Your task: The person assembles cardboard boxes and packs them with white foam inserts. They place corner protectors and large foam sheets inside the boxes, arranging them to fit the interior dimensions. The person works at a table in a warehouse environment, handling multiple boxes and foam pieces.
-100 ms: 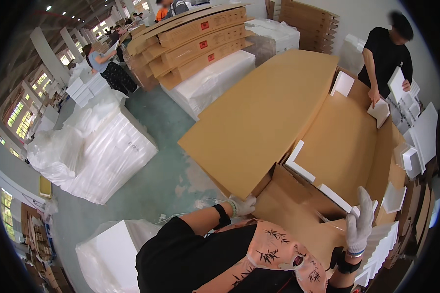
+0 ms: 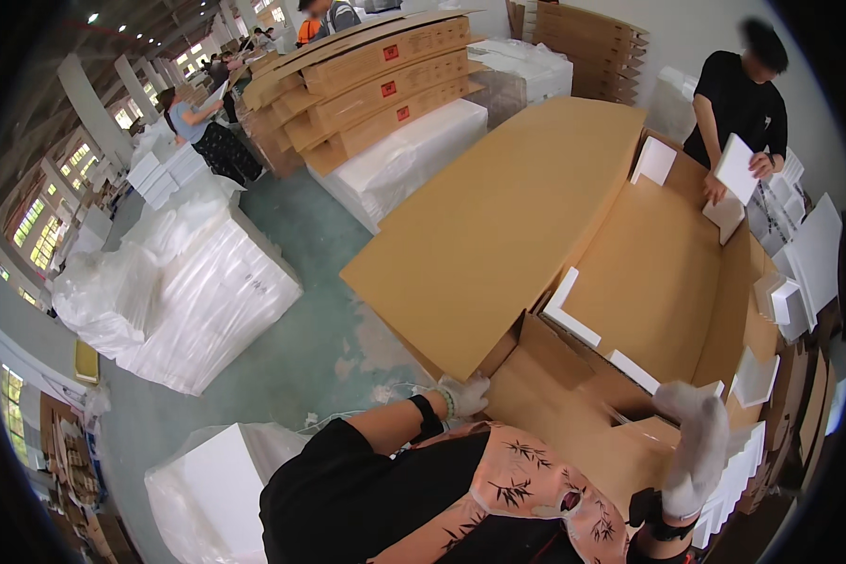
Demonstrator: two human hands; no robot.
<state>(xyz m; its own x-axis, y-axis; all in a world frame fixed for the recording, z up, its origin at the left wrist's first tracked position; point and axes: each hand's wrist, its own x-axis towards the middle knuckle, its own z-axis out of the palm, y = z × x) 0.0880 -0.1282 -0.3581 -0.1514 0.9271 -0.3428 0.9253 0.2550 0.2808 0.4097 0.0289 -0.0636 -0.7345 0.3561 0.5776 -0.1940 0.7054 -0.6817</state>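
A long open cardboard box lies before me, with its near end flap folded out toward my body. My left hand, in a whitish work glove, is closed on the edge of the cardboard at the box's near left corner. My right hand, gloved too, is bent over the near right corner beside a white foam strip; motion blurs its fingers. A white foam corner piece sits on the box's near left corner. Another foam corner stands at the far left.
At the box's far right end a co-worker holds a white foam piece. A wide cardboard lid flap spreads left. White foam pieces line the right side. Stacked flat cartons and a plastic-wrapped bale stand on the floor.
My right hand has tipped over from fingers pointing up to bent leftward and down over the box corner. The co-worker has brought a foam piece leftward over the box's far end.
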